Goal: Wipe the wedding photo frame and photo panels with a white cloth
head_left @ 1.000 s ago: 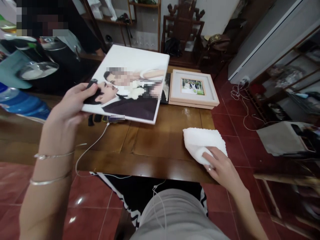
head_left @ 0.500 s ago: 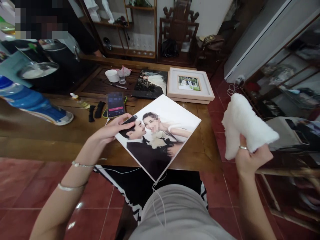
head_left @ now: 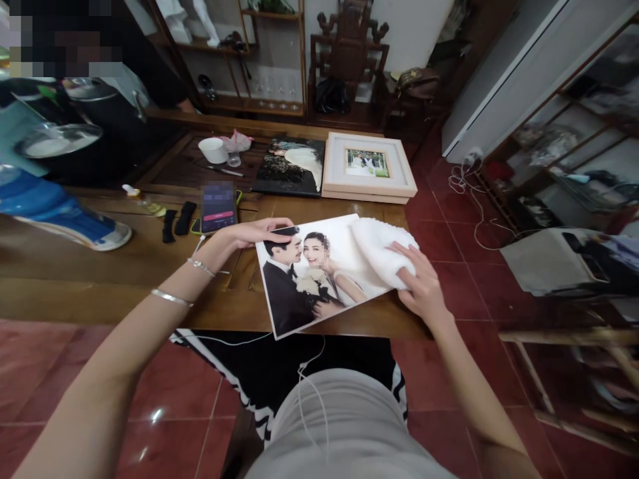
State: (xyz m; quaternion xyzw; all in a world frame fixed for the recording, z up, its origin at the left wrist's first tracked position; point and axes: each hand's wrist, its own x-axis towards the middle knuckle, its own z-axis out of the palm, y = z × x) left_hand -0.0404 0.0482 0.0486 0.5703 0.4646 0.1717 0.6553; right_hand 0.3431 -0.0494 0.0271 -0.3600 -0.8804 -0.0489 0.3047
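A square wedding photo panel [head_left: 299,299] is held tilted above the wooden table [head_left: 210,299]. My left hand [head_left: 262,231] grips its upper left corner, thumb on the printed face and the other fingers mostly hidden behind. In my right hand [head_left: 422,283] is a fluffy white cloth [head_left: 382,249], its fingers curled over the fabric. The cloth lies against the right part of the panel and covers that corner. A white cable [head_left: 302,372] hangs down in front of my grey shirt.
Behind the panel are a framed photo [head_left: 369,163], a dark photo panel [head_left: 292,166], a white cup [head_left: 213,150] and a phone [head_left: 218,206]. At left lie a blue bottle-shaped pack [head_left: 54,206] and a small dropper bottle [head_left: 144,201]. Across the table stands a person in dark clothes [head_left: 154,53].
My right hand has brought the white cloth leftward from out over the floor onto the photo panel. The panel has turned in my left hand, from a diamond pose to a more level one.
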